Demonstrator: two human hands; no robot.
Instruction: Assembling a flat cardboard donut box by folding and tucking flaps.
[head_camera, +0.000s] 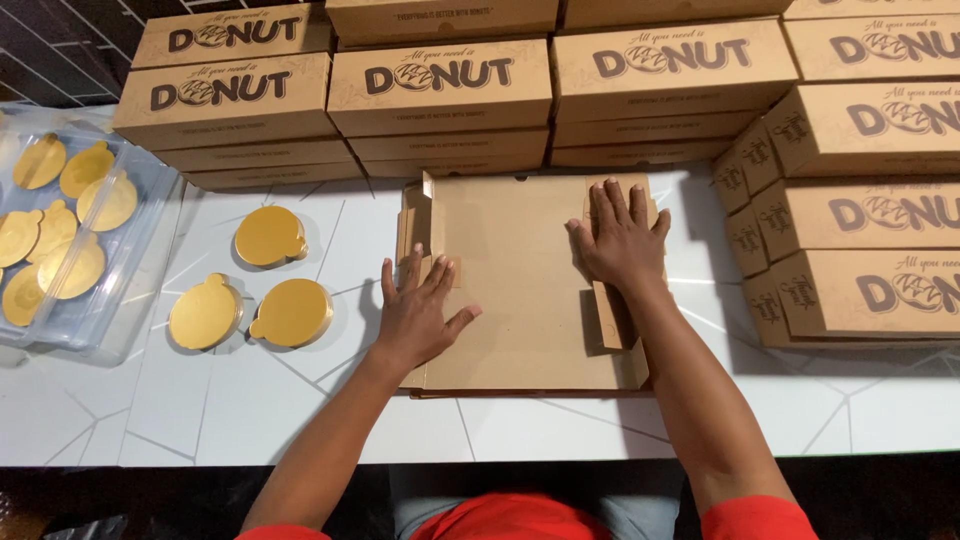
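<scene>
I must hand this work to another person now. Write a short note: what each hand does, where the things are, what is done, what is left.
Left hand: open, flat on the left part of the unfolded cardboard box blank.
Right hand: open, pressing the blank's right side flap.
The blank lies flat on the white table. Finished closed boxes are stacked behind and at the right.
Three gold round cake boards lie left of the blank; more sit in a clear plastic tray at far left.
Done: side flaps partly creased.
Left: this blank is not yet a box.

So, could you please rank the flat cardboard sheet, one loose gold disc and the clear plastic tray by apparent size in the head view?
1. Flat cardboard sheet
2. Clear plastic tray, partly cut off by the frame
3. Gold disc
</scene>
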